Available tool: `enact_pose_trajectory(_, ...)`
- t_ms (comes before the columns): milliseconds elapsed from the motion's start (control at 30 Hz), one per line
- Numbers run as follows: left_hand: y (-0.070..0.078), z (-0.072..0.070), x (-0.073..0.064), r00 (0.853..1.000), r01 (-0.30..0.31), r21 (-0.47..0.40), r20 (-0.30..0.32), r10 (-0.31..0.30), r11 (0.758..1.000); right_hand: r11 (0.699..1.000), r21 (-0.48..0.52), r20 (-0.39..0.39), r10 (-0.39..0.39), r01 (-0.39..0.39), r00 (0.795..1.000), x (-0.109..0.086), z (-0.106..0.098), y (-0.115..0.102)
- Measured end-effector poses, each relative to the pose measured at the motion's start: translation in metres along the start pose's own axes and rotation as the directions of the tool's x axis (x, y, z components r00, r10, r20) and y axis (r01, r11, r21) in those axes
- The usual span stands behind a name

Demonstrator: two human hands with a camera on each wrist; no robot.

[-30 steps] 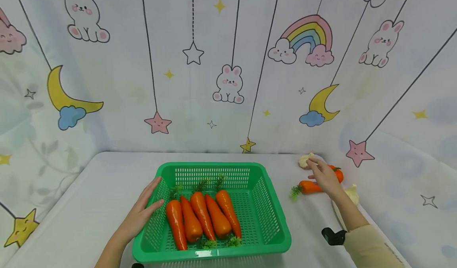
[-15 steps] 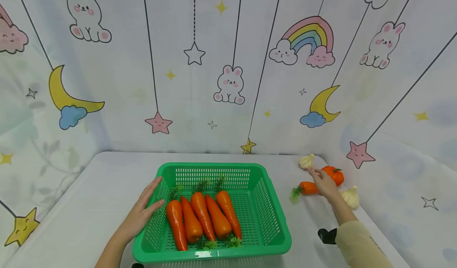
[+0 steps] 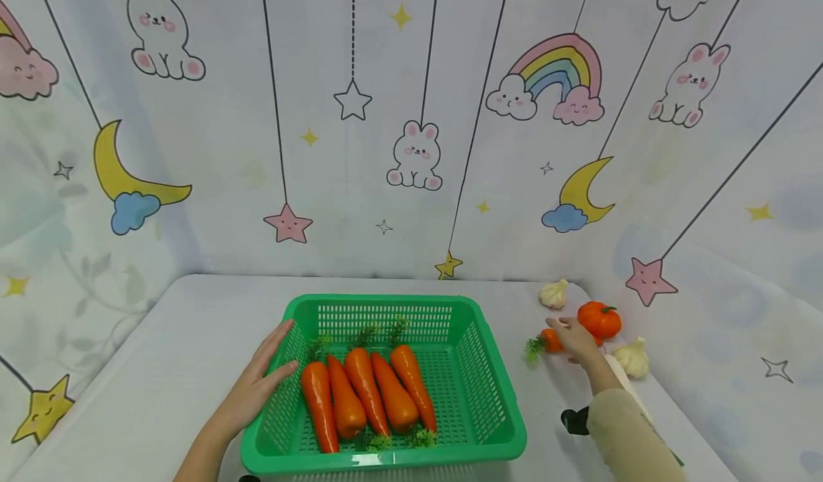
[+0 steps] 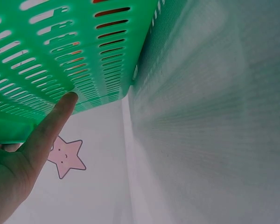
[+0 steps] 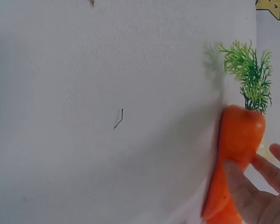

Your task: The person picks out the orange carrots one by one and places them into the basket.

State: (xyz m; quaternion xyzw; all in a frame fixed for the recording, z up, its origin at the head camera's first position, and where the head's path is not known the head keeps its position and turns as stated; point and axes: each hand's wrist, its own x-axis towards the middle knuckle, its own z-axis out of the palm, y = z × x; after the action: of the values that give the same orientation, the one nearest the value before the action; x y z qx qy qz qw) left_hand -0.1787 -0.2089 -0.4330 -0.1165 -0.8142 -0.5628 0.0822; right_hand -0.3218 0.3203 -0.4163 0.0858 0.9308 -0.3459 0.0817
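Observation:
In the head view my left hand (image 3: 247, 396) rests against the left side of a green plastic basket (image 3: 383, 460), fingers extended. The left wrist view shows a fingertip touching its slotted wall (image 4: 88, 60). Several carrots (image 3: 363, 389) lie in the basket, side by side. To the right, my right hand (image 3: 579, 343) is over another carrot (image 3: 551, 340) lying on the table. In the right wrist view the thumb overlaps this carrot (image 5: 242, 133) while the other fingers spread on its far side; whether they touch it I cannot tell.
Around the right hand lie a garlic bulb (image 3: 554, 294), a round orange vegetable with a green stem (image 3: 599, 320) and a second pale bulb (image 3: 633, 358). A long white thing (image 3: 622, 378) is partly hidden by the right forearm. A patterned cloth wall (image 3: 360, 239) stands behind the table.
My right hand has come down and toward me, from beside the far garlic bulb to the loose carrot. The left hand and the basket have stayed in place.

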Motion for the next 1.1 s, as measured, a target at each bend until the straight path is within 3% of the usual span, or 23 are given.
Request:
enact_pose_trajectory(567,0.001,0.000,0.000,1.000,0.005,0.002,-0.001,-0.005,1.000,0.997,0.078,0.036,0.004,-0.007,0.999,0.008,0.007,0.007)
enact_pose_trajectory(933,-0.001,0.000,0.001,1.000,0.006,-0.005,0.001,-0.006,1.000,0.998,-0.048,-0.106,-0.049,0.044,0.993,0.013,0.014,0.006)
enact_pose_trajectory(1100,-0.001,0.000,0.001,1.000,0.003,-0.002,-0.002,-0.003,1.000,0.991,-0.129,-0.124,-0.038,0.022,0.992,0.011,0.015,0.003)
